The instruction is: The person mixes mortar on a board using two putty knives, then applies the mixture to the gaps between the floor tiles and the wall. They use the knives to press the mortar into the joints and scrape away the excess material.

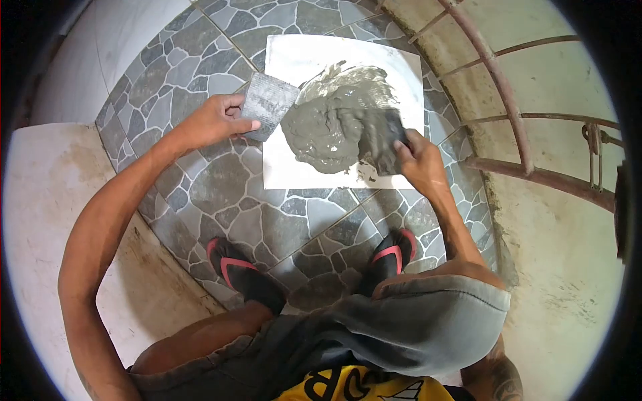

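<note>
My left hand [219,124] pinches a small grey square tile [269,105] by its left edge, thumb on top; fine ridges and pale smears show on its face. The tile is tilted over the left edge of a white board [287,60] on the floor. A wet, lumpy heap of grey mortar [323,134] covers the board's middle. At the board's right side my right hand [421,159] grips a dark flat scraper [386,144] coated in mortar, its face against the heap. The scraper's exact make is hidden by the mortar.
Stone-patterned floor tiles [224,177] surround the board. My feet in sandals [244,271] stand just below it. A rusty metal gate frame [491,73] and a stained wall [542,247] rise on the right. Another low wall [73,174] stands on the left.
</note>
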Action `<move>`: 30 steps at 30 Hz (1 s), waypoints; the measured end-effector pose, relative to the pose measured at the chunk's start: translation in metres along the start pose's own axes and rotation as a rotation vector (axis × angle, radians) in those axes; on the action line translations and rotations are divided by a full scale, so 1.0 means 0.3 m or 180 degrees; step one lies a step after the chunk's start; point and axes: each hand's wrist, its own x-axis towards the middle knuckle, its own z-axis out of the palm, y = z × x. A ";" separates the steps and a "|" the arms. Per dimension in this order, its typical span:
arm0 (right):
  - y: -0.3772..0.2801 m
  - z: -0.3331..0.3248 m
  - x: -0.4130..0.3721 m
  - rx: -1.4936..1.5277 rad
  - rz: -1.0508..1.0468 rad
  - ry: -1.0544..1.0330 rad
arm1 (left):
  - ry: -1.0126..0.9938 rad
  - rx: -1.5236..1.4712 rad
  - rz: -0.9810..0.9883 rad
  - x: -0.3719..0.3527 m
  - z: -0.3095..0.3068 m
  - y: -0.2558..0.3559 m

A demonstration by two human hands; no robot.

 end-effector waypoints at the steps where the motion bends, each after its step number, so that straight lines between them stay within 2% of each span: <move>1: 0.091 0.004 -0.020 0.0339 0.0192 -0.0050 | 0.0000 0.0000 0.0012 0.002 -0.006 -0.008; 3: 0.252 0.068 -0.086 0.1285 0.0825 -0.0144 | -0.0030 0.0030 0.0005 0.009 -0.020 -0.025; 4: 0.241 0.086 -0.122 0.1888 0.1251 -0.0193 | -0.0045 0.0056 -0.0012 0.013 -0.025 -0.035; 6: 0.233 0.144 -0.185 0.1633 0.1502 -0.0189 | -0.0043 0.0021 -0.0044 0.013 -0.022 -0.044; 8: 0.290 0.310 -0.186 0.1834 0.1464 -0.0056 | -0.0013 -0.0092 -0.0053 0.005 -0.008 -0.021; 10: 0.081 0.280 -0.103 0.1532 0.2100 -0.0407 | -0.0021 -0.0058 -0.0063 0.011 0.001 -0.014; 12: 0.077 0.328 -0.039 0.2602 0.1781 -0.0224 | -0.0021 -0.0009 -0.0058 0.005 -0.006 -0.002; 16: -0.051 0.205 0.097 0.3561 0.1506 -0.0339 | -0.0129 0.0108 -0.0097 0.001 -0.015 0.008; 17: -0.082 0.162 0.117 0.3307 0.1452 -0.0338 | -0.0166 0.0166 -0.0123 0.004 -0.025 0.004; 18: -0.019 0.161 0.161 0.2873 0.1190 -0.0452 | -0.0153 0.0137 -0.0105 0.003 -0.029 -0.002; 20: -0.083 0.088 0.184 0.1573 0.0672 -0.0327 | -0.0141 0.0086 -0.0083 0.002 -0.030 -0.017; 24: -0.119 0.092 0.163 -0.1045 -0.0931 0.0196 | -0.0079 0.0056 -0.0084 0.004 -0.018 -0.012; 26: -0.086 0.157 0.131 -0.1893 -0.1915 0.0387 | 0.0027 -0.0150 0.0090 0.006 -0.004 -0.014; 28: -0.053 0.210 0.097 -0.2522 -0.2630 0.0238 | -0.0047 0.0047 0.0058 0.022 -0.013 -0.026; 30: -0.039 0.198 0.087 -0.2709 -0.2600 -0.0153 | -0.0151 0.0180 0.0001 0.035 -0.023 -0.030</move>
